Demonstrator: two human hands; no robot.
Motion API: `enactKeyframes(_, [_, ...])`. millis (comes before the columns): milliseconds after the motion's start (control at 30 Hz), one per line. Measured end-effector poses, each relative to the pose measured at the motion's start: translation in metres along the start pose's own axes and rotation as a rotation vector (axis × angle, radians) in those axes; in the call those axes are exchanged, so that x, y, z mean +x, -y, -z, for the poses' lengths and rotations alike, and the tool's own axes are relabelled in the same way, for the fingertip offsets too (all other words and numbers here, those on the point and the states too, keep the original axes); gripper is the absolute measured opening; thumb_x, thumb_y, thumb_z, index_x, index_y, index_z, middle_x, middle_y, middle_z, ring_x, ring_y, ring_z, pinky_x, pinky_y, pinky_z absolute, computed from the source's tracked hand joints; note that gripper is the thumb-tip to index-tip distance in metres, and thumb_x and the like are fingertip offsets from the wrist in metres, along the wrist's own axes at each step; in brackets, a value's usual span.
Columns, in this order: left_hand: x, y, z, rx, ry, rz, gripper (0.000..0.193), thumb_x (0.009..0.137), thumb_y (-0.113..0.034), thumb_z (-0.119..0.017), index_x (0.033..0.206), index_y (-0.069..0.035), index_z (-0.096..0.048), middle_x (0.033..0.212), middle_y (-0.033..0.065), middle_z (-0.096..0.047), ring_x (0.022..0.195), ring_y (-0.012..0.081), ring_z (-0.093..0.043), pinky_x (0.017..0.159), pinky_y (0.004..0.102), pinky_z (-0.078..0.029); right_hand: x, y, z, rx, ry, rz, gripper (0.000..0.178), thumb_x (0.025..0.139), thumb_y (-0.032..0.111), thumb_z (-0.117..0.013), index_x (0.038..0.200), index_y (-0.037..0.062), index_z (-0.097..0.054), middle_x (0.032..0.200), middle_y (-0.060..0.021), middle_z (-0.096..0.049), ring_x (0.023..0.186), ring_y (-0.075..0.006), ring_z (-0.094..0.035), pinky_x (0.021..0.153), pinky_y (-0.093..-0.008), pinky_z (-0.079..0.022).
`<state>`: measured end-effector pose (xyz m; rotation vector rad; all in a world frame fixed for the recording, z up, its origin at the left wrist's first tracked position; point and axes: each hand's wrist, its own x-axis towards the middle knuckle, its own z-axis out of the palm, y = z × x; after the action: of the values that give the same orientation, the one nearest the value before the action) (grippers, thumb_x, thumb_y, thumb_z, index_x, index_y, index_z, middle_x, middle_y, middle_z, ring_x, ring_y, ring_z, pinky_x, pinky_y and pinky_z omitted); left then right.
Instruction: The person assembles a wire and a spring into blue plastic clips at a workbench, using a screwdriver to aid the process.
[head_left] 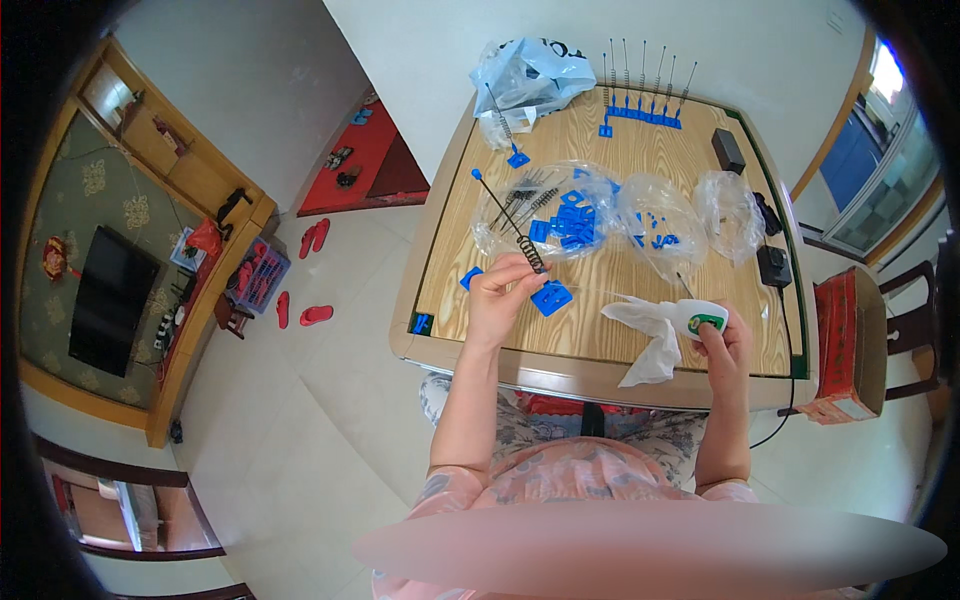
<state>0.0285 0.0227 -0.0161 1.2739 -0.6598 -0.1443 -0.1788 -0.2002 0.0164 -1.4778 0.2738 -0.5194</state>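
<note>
Between the thumb and fingers of my left hand (498,303) is a black spring rod (530,252), tilted up to the left with a blue tip. A blue square base (551,297) sits at its lower end; whether the two are joined I cannot tell. My right hand (731,345) is closed around a small white bottle (708,317) with a green label, its thin dark nozzle pointing up and slightly left. Crumpled white tissue (650,340) lies against the bottle's left side. Another blue piece (470,278) rests on the table behind my left hand.
Clear bags on the wooden table (590,345) hold blue bases (572,222), black springs and small blue parts (655,240). Several spring rods stand in a blue row (645,117) at the back, beside a light-blue bag (540,75). Black adapter (773,266) and cable lie right.
</note>
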Motion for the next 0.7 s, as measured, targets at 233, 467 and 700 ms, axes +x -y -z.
enactKeyframes(233, [0.0001, 0.0010, 0.0001, 0.002, -0.007, 0.001, 0.012, 0.072, 0.004, -0.067, 0.083, 0.000, -0.069, 0.086, 0.0057, -0.063, 0.085, 0.0137, -0.055, 0.076, 0.0253, -0.043, 0.0004, 0.0001, 0.0017, -0.023, 0.016, -0.002, 0.014, 0.083, 0.003, -0.053, 0.096, 0.0007, -0.057, 0.085, -0.0009, -0.057, 0.073, -0.0055, -0.053, 0.062, -0.0188, -0.045])
enactKeyframes(467, [0.0007, 0.0013, -0.0004, 0.018, 0.005, -0.013, 0.013, 0.071, 0.004, -0.068, 0.083, -0.001, -0.069, 0.087, 0.0065, -0.064, 0.085, 0.0144, -0.055, 0.077, 0.0263, -0.043, -0.0003, 0.0004, 0.0008, -0.028, -0.003, -0.016, 0.014, 0.083, 0.003, -0.054, 0.096, 0.0000, -0.057, 0.085, -0.0013, -0.057, 0.072, -0.0060, -0.053, 0.061, -0.0192, -0.045])
enactKeyframes(700, [-0.0006, 0.0035, 0.0007, 0.001, 0.003, 0.008, 0.014, 0.071, 0.004, -0.068, 0.084, -0.001, -0.069, 0.088, 0.0067, -0.065, 0.087, 0.0153, -0.055, 0.078, 0.0267, -0.043, -0.0011, 0.0014, -0.0005, -0.027, -0.006, -0.006, 0.015, 0.083, 0.003, -0.054, 0.097, -0.0005, -0.057, 0.085, -0.0015, -0.057, 0.072, -0.0059, -0.052, 0.061, -0.0189, -0.044])
